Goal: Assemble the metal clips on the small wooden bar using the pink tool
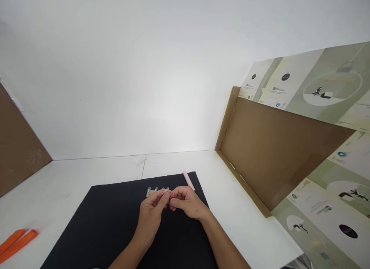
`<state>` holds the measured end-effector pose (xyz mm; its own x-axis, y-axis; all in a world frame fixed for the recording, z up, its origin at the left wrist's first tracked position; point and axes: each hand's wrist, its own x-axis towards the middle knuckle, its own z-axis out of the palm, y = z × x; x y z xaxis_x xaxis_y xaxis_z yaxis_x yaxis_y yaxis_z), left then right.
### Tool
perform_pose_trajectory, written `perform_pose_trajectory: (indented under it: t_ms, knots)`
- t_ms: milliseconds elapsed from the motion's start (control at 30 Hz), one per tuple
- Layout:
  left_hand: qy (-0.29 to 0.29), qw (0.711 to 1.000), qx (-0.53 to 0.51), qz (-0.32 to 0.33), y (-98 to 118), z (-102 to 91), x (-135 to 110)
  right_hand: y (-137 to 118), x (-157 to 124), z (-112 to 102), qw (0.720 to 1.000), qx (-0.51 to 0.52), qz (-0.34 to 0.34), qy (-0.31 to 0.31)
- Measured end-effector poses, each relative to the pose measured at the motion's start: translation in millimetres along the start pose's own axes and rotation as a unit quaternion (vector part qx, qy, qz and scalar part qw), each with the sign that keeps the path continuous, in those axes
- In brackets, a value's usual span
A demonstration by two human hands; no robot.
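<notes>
My left hand [152,213] is closed, its thumb and forefinger pinching a small clear, shiny piece [165,191] whose kind is too small to tell. Right beside it, my right hand [187,202] has its fingertips pressed together near the same piece; what they grip is hidden. Just beyond the fingers, several small clear, tube-like pieces [148,191] stand or lie by a beige base [152,193], partly covered by my hands. A pale pink stick or tube [188,180] lies past my right hand on the black mat [110,211].
Two orange strip-like things [17,244], perhaps handles, lie on the white table [58,192] at the lower left. An open cardboard box [283,145] with printed flaps stands on the right. A brown board [20,142] rises at the left, a white wall [130,76] behind.
</notes>
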<state>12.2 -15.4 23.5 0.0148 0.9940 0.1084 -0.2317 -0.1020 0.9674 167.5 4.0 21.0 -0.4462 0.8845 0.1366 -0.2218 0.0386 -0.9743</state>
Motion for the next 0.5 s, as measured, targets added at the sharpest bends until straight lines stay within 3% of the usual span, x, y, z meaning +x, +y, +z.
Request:
perform_pose_trajectory:
  t_ms: [100,500]
  knots:
    - [-0.011,0.999,-0.048,-0.021,1.2,1.8,0.2,-3.0,-1.4,-0.8,0.999,0.005,0.015,-0.038]
    - [-0.036,0.975,-0.183,-0.122,7.2,4.1,1.4,0.7,1.1,3.1,0.993,0.092,0.056,-0.049]
